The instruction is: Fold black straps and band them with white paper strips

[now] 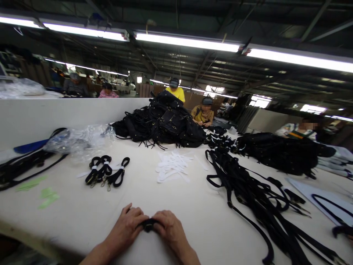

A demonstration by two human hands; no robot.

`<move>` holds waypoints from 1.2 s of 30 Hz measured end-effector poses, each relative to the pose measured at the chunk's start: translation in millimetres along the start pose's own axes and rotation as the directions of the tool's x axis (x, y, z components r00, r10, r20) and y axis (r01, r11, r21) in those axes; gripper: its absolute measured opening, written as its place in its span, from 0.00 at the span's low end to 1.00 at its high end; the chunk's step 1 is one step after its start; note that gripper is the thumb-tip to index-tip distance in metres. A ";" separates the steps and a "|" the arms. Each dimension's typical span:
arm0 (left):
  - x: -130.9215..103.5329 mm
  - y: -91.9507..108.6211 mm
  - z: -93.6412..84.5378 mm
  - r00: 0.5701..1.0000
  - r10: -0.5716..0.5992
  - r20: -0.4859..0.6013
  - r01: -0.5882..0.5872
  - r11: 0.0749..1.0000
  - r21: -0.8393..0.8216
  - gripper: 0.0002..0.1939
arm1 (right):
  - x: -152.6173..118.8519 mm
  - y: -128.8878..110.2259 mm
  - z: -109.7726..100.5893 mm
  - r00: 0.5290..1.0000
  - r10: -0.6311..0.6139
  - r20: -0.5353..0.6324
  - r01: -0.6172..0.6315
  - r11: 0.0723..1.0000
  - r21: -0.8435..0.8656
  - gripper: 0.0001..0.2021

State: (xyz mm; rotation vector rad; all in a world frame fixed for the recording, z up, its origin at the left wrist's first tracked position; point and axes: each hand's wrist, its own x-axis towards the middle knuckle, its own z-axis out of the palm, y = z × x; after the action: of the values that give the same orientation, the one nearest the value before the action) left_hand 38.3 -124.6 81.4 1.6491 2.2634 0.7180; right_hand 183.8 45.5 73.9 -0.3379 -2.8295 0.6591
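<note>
- Your left hand (128, 222) and right hand (171, 228) pinch one black strap (149, 225) between the fingers (159, 217).
- Eleven o'clock: three banded bundles (107, 170) seem done.
- Two o'clock: loose straps (245, 191) seem left.

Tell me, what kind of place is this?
Probably a factory or workshop for bags: there's a big heap of black bags, a long pile of black straps, and bright strip lights under a high roof.

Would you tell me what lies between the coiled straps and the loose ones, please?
In the head view, a scattered pile of white strips.
</note>
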 end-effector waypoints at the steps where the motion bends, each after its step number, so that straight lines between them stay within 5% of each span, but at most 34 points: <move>1: -1.6 -2.2 -0.8 1.000 0.009 0.003 -0.009 1.000 -0.004 0.21 | 2.3 2.0 3.9 1.000 -0.007 -0.008 0.007 1.000 -0.020 0.08; 5: -13.9 -23.1 -12.0 1.000 0.018 -0.007 -0.018 1.000 -0.015 0.37 | 1.8 4.7 15.7 0.991 -0.082 -0.104 0.070 0.991 -0.110 0.06; 9: -27.6 -41.3 -32.0 1.000 0.016 0.008 -0.017 1.000 0.022 0.39 | -1.6 1.7 17.4 0.980 -0.121 -0.160 0.100 0.986 -0.135 0.07; 14: -22.9 -29.9 -38.5 0.992 0.004 0.129 -0.012 0.998 0.062 0.47 | -2.0 -1.7 14.7 0.980 -0.115 -0.161 0.093 0.986 -0.138 0.08; 18: -4.6 -17.9 -33.5 0.992 -0.032 0.119 0.025 0.998 0.063 0.39 | -1.4 -1.7 13.6 0.983 -0.104 -0.152 0.083 0.987 -0.140 0.07; 24: 3.9 -13.0 -30.9 0.995 0.019 0.099 -0.029 0.995 0.096 0.10 | -0.4 1.5 8.4 0.987 -0.132 -0.092 0.116 0.981 -0.153 0.07; 36: 13.6 -10.3 -9.6 1.000 0.003 0.020 -0.009 0.957 0.289 0.12 | 5.7 11.2 13.4 0.968 -0.161 -0.191 0.120 0.970 -0.210 0.09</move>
State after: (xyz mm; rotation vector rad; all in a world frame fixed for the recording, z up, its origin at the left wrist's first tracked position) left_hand 20.9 -116.5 85.3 1.7775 2.4443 0.3816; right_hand 176.8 51.4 57.9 -0.2185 -2.6910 0.2961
